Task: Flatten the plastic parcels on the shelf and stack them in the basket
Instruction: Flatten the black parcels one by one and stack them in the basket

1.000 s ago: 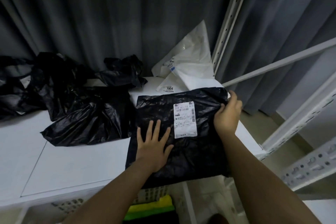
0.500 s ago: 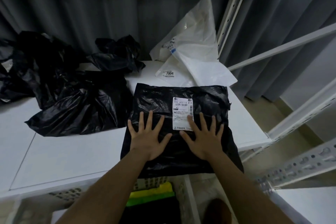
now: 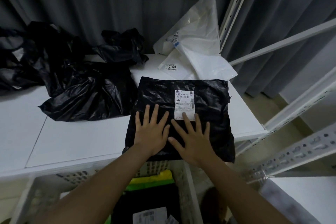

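- Because the job is to press the air out before stacking, I have both palms down on the black parcel [image 3: 183, 114], which lies flat on the white shelf [image 3: 72, 142] with its near edge hanging over the front lip.
- My left hand [image 3: 151, 132] rests on the parcel's near-left part, fingers [image 3: 155, 112] straight and spread, gripping nothing; spreading them puts the push over more of the plastic.
- My right hand [image 3: 192, 142] lies just beside it, thumbs close together, fingers likewise straight and released, with a fingertip touching the bottom of the white shipping label [image 3: 184, 104].
- Label side is up, which I judge is so the parcel reads easily once stacked.
- Overhang toward me looks deliberate: the white basket [image 3: 189, 187] sits directly below the shelf's front, so the parcel can slide off and drop in.
- Inside the basket I see a dark parcel with a label [image 3: 150, 215] and something yellow-green [image 3: 151, 181] further in; the view is dim there, so I cannot tell how many are stacked.
- Crumpled black bags [image 3: 87, 94] wait to the left, touching or nearly touching the parcel's left edge, with more black plastic [image 3: 36, 54] behind them.
- White plastic parcels [image 3: 198, 51] lean against the curtain [image 3: 109, 5] at the back, beside the rack upright [image 3: 234, 11], untouched.
- By my reckoning this parcel is nearly flat, and most of the shelf's pile is yet to be done.
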A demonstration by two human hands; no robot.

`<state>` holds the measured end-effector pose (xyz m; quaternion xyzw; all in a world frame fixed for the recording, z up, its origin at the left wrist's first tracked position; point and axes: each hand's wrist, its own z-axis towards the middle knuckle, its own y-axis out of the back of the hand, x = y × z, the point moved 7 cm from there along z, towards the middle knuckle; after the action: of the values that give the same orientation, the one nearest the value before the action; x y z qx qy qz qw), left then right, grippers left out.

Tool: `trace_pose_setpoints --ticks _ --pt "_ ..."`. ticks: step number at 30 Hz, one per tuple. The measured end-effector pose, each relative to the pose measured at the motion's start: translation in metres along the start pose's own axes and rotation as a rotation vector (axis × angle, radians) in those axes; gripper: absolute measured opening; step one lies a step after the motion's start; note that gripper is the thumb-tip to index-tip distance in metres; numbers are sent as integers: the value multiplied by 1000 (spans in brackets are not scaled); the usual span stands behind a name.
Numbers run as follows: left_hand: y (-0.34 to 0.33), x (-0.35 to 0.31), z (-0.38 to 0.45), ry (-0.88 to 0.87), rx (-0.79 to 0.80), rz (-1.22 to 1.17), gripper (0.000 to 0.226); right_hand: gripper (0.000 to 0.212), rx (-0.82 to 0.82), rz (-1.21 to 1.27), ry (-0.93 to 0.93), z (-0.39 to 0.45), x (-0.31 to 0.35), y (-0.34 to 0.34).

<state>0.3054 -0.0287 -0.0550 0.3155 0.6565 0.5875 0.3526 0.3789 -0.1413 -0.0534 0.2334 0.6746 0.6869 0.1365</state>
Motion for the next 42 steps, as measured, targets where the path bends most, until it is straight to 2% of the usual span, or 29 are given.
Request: trace_pose_setpoints --ticks 4,6,8,12,17,19,23,27,30,37,40,42 --pt "-15 -3 -23 -76 58 -21 87 71 -28 -29 -38 -11 -9 -14" --pt "-17 0 -25 -63 68 -40 80 67 -57 -16 -99 -15 -24 -15" --pt "-19 2 -24 -40 109 -44 62 68 -81 -7 -168 -20 -41 -15" --pt "-17 0 -17 -25 155 -61 58 80 -150 26 -237 -26 -57 -4" --pt "-17 5 5 25 214 -63 60 64 -226 54 -78 -19 -20 11" --pt "-15 8 13 49 215 -66 60 71 -154 56 -36 -12 -8 6" --pt "-14 12 17 77 186 -78 61 92 20 57 -68 7 -13 -10" --pt "-14 15 17 83 157 -63 62 98 17 10 -185 9 -41 -14" --pt "-15 17 18 88 173 -62 63 93 -7 -1 -309 -5 -72 -10" --pt "-14 16 15 115 288 -89 66 65 129 -24 -469 -17 -86 -5" --pt "-4 12 11 62 349 -102 62 62 72 -79 -415 -11 -68 9" --pt "18 20 5 -12 247 -121 52 64 -8 -47 -288 -1 -36 24"
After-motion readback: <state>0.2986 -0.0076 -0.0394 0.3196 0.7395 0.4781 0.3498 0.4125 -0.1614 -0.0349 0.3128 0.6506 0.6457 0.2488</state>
